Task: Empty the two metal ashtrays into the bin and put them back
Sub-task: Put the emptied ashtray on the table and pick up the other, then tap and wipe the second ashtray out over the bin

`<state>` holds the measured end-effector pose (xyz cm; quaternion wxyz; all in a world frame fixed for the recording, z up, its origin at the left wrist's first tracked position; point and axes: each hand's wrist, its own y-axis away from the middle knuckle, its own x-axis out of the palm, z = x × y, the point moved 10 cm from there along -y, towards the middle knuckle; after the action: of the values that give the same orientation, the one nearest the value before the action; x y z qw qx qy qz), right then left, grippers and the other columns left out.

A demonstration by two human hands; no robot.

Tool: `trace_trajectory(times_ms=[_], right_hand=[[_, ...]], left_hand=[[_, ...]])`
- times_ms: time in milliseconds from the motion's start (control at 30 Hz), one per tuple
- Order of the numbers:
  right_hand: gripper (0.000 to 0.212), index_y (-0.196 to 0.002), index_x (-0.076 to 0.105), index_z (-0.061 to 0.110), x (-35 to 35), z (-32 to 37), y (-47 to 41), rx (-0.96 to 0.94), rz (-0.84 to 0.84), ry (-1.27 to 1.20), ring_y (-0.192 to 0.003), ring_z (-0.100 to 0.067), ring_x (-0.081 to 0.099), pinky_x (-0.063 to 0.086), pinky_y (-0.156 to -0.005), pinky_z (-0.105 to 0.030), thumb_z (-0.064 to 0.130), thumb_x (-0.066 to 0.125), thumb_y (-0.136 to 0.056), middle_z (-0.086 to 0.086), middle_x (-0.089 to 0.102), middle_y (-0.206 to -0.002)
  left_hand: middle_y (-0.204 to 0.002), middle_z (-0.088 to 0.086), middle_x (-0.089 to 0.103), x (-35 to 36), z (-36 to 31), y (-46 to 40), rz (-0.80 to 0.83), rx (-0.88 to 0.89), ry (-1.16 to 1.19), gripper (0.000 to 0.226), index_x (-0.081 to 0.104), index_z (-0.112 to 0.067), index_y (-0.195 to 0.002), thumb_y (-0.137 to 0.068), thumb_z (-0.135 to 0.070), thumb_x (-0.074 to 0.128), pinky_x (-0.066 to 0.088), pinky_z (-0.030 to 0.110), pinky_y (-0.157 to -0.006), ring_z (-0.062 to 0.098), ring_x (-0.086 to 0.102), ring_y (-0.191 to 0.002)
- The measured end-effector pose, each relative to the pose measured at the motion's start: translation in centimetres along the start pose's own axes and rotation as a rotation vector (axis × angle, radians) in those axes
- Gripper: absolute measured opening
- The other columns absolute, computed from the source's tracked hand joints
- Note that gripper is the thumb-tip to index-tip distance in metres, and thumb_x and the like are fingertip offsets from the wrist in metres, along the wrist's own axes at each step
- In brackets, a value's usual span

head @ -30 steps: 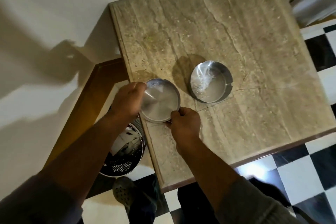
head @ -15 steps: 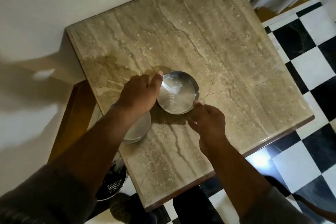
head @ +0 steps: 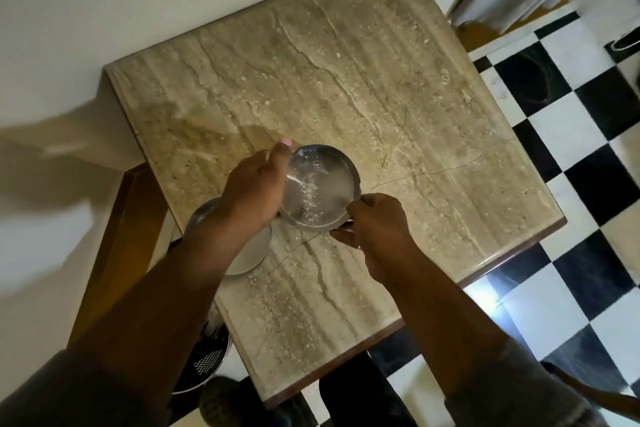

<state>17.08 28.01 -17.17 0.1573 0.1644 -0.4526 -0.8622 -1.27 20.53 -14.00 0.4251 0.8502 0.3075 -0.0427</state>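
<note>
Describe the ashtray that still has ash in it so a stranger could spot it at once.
Start at the square marble table against the white wall. Near its front-left part, both hands grip a round metal ashtray: left hand and right hand. Pale ash specks dot its inside, unlike the second ashtray, half hidden under the left wrist.

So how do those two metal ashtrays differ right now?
The held ashtray is gripped at its rim by the left hand and right hand, in full view, with pale ash specks inside. The other ashtray sits untouched at the table edge, mostly hidden under the left forearm, contents unseen. Both are round, shallow, shiny metal.
</note>
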Motion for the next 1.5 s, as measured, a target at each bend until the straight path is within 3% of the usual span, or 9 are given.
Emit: trace_trajectory(times_ms=[300,433,567,800,1000,1133,1233,1333,1500], right_hand=[[0.022,-0.111,0.062,-0.001,5.8,-0.2,5.5,-0.078,0.152,0.118,-0.095,-0.029,0.071,0.063,-0.076,-0.033,0.003,0.054,-0.091,-0.021,0.069,-0.108],[0.019,-0.107,0.064,-0.002,11.4,-3.2,8.8,-0.071,0.301,0.196,-0.096,-0.028,0.071,0.062,-0.076,-0.031,0.003,0.054,-0.092,-0.021,0.07,-0.106],[0.017,-0.101,0.068,0.001,15.9,-7.4,10.9,-0.04,0.4,0.253,-0.091,-0.027,0.073,0.061,-0.073,-0.03,0.003,0.053,-0.093,-0.02,0.073,-0.102],[0.029,-0.122,0.056,-0.004,21.0,-16.9,12.1,0.083,0.425,0.345,-0.101,-0.031,0.069,0.06,-0.074,-0.03,-0.001,0.052,-0.093,-0.023,0.065,-0.118],[0.037,-0.129,0.053,0.0,22.7,-20.7,11.8,0.121,0.469,0.368,-0.11,-0.033,0.065,0.06,-0.077,-0.031,-0.002,0.057,-0.092,-0.02,0.06,-0.128],[0.039,-0.118,0.057,0.018,23.6,-17.5,12.1,-0.252,0.564,0.64,-0.103,-0.017,0.067,0.059,-0.08,-0.028,0.003,0.069,-0.085,-0.003,0.068,-0.112],[0.04,-0.109,0.056,0.022,25.2,-15.3,13.8,-0.619,0.706,0.886,-0.105,-0.005,0.06,0.055,-0.09,-0.021,0.004,0.075,-0.078,0.005,0.059,-0.113],[0.044,-0.115,0.055,0.019,26.2,-14.9,15.8,-1.04,0.834,1.15,-0.111,-0.003,0.047,0.044,-0.098,-0.015,0.01,0.075,-0.077,0.009,0.047,-0.119],[0.03,-0.113,0.06,0.007,26.5,-15.1,17.6,-1.589,0.855,1.353,-0.108,-0.023,0.052,0.045,-0.095,-0.03,0.014,0.064,-0.084,-0.016,0.061,-0.115]], left_hand=[[-0.128,0.007,0.065,-9.0,5.1,5.3,-0.099,-0.076,0.283,0.054,0.061,-0.024,-0.125,-0.095,-0.06,0.036,0.059,0.051,-0.084,0.029,0.065,-0.11],[-0.135,0.01,0.059,-13.7,9.9,7.9,-0.149,-0.062,0.243,0.071,0.054,-0.024,-0.133,-0.081,-0.07,0.039,0.059,0.051,-0.085,0.028,0.063,-0.111],[-0.124,0.004,0.061,-17.3,16.8,9.8,-0.216,-0.192,0.374,0.05,0.056,-0.025,-0.129,-0.098,-0.058,0.034,0.057,0.035,-0.062,0.021,0.063,-0.101],[-0.133,0.009,0.06,-20.3,25.5,11.6,-0.251,-0.199,0.288,0.059,0.056,-0.029,-0.12,-0.082,-0.069,0.035,0.051,0.057,-0.097,0.032,0.061,-0.115],[-0.145,0.009,0.052,-19.7,32.5,12.0,-0.152,-0.438,0.469,0.058,0.052,-0.025,-0.131,-0.093,-0.066,0.036,0.06,0.046,-0.075,0.036,0.055,-0.124],[-0.144,0.024,0.054,-19.1,33.9,11.6,0.079,-0.495,0.567,0.089,0.044,-0.014,-0.143,-0.083,-0.079,0.037,0.052,0.051,-0.097,0.041,0.061,-0.12],[-0.146,0.023,0.051,-19.0,31.8,10.7,0.243,-0.387,0.432,0.097,0.048,-0.021,-0.131,-0.054,-0.074,0.073,0.038,0.056,-0.111,0.038,0.06,-0.12],[-0.153,0.015,0.042,-18.3,30.4,9.1,0.387,-0.307,0.2,0.142,0.035,-0.03,-0.147,-0.021,-0.052,0.096,0.035,0.057,-0.114,0.033,0.05,-0.129],[-0.156,-0.002,0.04,-16.7,28.1,6.5,0.475,-0.064,-0.408,0.149,0.019,-0.037,-0.154,-0.027,-0.061,0.092,0.045,0.043,-0.106,0.026,0.043,-0.137]])
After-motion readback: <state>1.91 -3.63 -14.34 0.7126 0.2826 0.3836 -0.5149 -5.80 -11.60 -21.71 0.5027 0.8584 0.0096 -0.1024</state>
